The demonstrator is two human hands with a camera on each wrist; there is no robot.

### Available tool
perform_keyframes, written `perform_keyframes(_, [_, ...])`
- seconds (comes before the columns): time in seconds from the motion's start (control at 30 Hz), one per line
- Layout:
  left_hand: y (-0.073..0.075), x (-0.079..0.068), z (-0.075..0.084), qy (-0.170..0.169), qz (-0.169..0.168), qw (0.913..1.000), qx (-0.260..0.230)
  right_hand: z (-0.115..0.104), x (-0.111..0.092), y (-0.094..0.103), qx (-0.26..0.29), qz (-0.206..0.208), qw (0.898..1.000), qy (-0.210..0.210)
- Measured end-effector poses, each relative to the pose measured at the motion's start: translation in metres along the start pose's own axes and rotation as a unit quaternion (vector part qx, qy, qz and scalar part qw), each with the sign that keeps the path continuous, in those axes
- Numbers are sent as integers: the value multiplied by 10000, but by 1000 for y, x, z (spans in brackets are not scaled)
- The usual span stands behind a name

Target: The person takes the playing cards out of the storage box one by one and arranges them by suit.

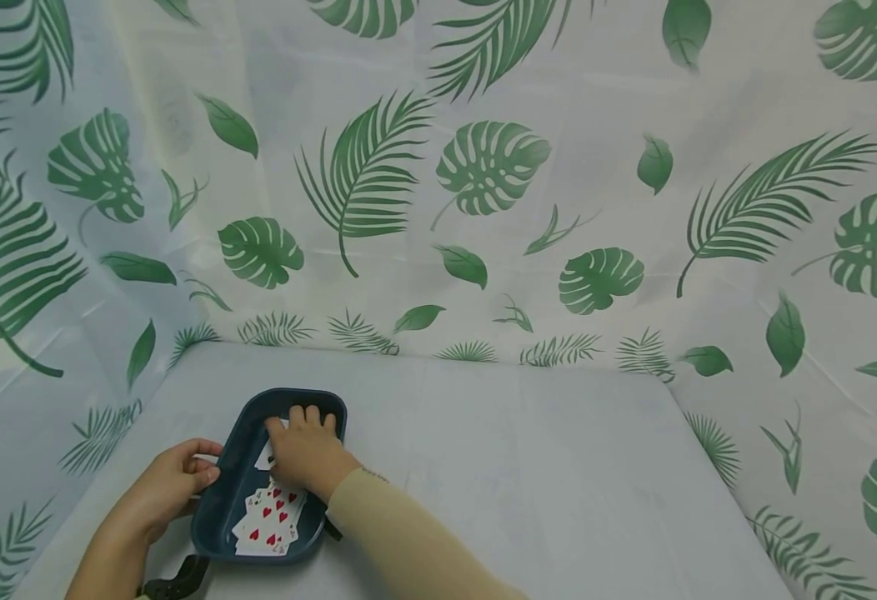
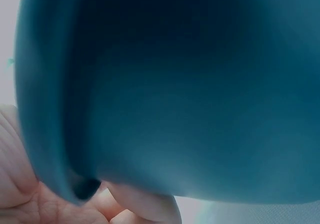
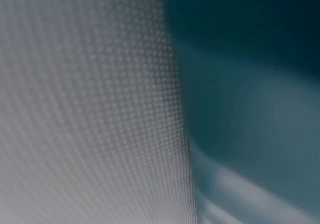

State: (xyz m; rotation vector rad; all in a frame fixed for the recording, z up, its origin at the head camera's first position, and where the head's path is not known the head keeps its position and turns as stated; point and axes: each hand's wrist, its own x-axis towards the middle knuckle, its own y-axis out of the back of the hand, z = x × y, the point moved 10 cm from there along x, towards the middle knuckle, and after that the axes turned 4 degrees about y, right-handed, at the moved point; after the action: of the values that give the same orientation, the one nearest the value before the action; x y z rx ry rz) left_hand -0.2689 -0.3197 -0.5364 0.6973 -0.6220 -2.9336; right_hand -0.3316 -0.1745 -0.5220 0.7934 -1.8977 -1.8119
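Observation:
A dark blue tray [image 1: 217, 521] with rounded corners and raised walls sits on the white surface in the head view. My left hand [image 1: 176, 479] holds its left rim, thumb and fingers at the edge; the left wrist view shows the blue wall [image 2: 190, 109] close up beside my fingers [image 2: 145, 201]. Inside the tray, my right hand [image 1: 309, 450] reaches toward the far end, fingers spread over playing cards. One white card [image 1: 264, 458] shows partly beneath it. Overlapping heart cards [image 1: 269, 525] lie face up at the near end. The right wrist view shows blue tray wall [image 3: 250, 114], not the hand.
White tabletop [image 1: 528, 483] stretches to the right of the tray. A white curtain with green leaf prints [image 1: 498, 167] hangs behind and along both sides. A black wrist mount [image 1: 176, 579] shows at my left forearm.

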Motion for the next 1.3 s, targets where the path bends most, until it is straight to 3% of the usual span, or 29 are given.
perform_keyframes(1.3, [0,-2,-2,-60,-72,9999,-80,3,-2,6,311,284,9991,-16])
